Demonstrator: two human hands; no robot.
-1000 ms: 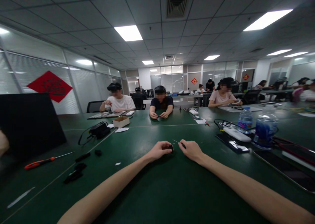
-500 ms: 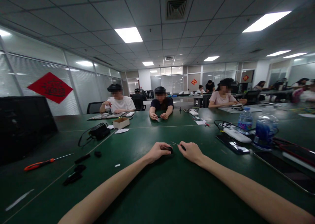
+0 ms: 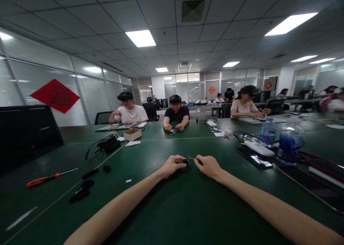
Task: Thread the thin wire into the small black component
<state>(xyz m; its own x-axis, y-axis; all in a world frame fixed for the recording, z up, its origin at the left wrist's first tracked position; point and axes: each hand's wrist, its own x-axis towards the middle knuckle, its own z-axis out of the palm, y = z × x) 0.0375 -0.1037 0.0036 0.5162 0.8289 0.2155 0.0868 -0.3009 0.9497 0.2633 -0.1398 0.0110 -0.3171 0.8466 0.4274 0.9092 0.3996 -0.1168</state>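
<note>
My hands meet low in the middle of the view, above a dark green table. My left hand grips a small black object between its fingertips. My right hand pinches a thin tool with a dark handle and a fine metal shaft, which points left towards the black object. The two are very close, and my fingers hide most of the black object. Its exact kind is too small to tell.
To the left lie an orange-handled screwdriver and several small black parts. To the right stand a water bottle, a white device and phones. Co-workers sit across the table.
My hands and what they hold have barely moved. The black object sits slightly higher in my left fingers. The view has steadied since the earliest frame.
</note>
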